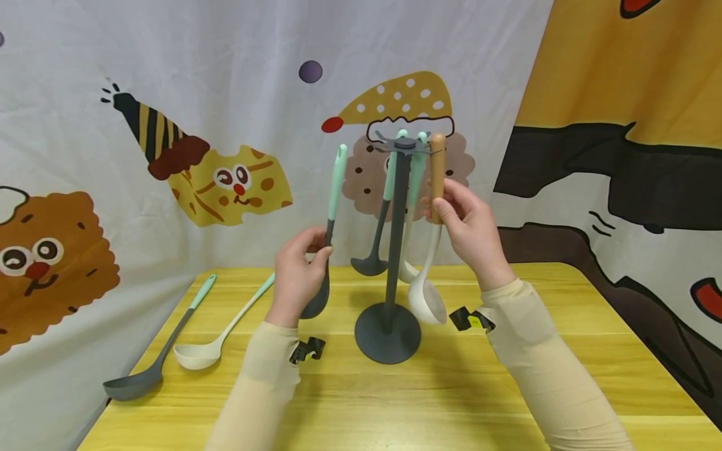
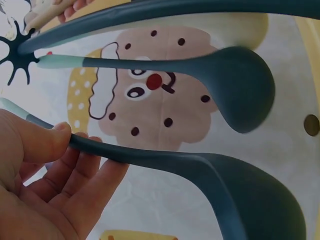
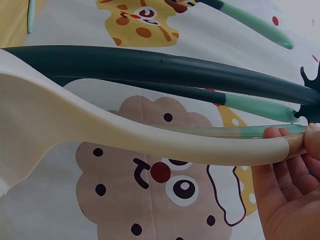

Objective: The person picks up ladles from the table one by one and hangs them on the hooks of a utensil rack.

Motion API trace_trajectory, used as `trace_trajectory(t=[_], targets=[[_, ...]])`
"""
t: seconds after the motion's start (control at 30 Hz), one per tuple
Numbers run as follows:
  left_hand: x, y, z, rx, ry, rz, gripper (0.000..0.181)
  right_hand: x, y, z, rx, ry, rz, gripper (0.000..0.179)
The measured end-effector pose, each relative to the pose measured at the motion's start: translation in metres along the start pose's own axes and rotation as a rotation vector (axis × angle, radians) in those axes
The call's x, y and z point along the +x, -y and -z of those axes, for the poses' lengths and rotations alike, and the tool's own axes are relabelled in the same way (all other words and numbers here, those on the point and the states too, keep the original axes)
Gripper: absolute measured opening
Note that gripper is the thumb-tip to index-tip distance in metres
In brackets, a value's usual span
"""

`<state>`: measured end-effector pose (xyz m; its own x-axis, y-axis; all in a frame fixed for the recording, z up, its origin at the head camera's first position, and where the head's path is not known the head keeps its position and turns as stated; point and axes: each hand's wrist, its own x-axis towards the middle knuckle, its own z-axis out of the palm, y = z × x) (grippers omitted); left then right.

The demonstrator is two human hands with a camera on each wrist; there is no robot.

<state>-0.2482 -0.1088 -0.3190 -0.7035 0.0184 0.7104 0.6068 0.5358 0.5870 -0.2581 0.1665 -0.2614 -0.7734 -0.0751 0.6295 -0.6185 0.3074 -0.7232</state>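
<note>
My left hand (image 1: 298,270) pinches the dark grey shaft of a ladle with a mint handle (image 1: 337,181), held upright left of the stand. In the left wrist view this ladle's bowl (image 2: 260,192) points away from the fingers. My right hand (image 1: 475,237) grips the wooden handle of a white ladle (image 1: 427,299), whose handle top is beside the hooks of a dark grey utensil stand (image 1: 397,238). Whether it sits on a hook I cannot tell. On the stand hang a dark grey ladle (image 1: 370,264) and a white-shafted utensil with a mint handle (image 1: 417,168), partly hidden by the post.
A dark grey ladle (image 1: 138,383) and a white ladle (image 1: 198,354), both mint-handled, lie at the left of the wooden table (image 1: 485,401). Behind the table hangs a printed curtain (image 1: 237,75). The stand's round base (image 1: 388,344) rests mid-table.
</note>
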Motion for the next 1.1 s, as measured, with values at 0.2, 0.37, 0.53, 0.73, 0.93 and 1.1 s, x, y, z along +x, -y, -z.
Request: trace_trajectory(t=[0.2,0.37,0.53,0.73,0.93,1.1], targets=[[0.005,-0.007,-0.004,-0.023,0.006,-0.008,0.014,0.000,0.000,0.000,0.008,0.003,-0.006,0.036],[0.008,-0.011,-0.007,-0.049,0.025,-0.015,0.013,0.000,0.000,-0.001,0.012,0.000,0.000,0.036],[0.010,-0.013,-0.010,-0.062,0.044,0.016,0.013,0.000,0.000,-0.001,0.012,0.001,0.002,0.036],[0.012,-0.015,-0.012,-0.068,0.053,0.043,0.014,0.000,0.000,-0.001,0.001,0.005,-0.013,0.036],[0.014,-0.017,-0.015,-0.087,0.070,0.035,0.016,0.000,0.000,-0.001,0.001,0.005,-0.015,0.037],[0.015,-0.018,-0.020,-0.107,0.092,0.034,0.017,-0.001,0.000,-0.001,0.003,0.004,-0.008,0.037]])
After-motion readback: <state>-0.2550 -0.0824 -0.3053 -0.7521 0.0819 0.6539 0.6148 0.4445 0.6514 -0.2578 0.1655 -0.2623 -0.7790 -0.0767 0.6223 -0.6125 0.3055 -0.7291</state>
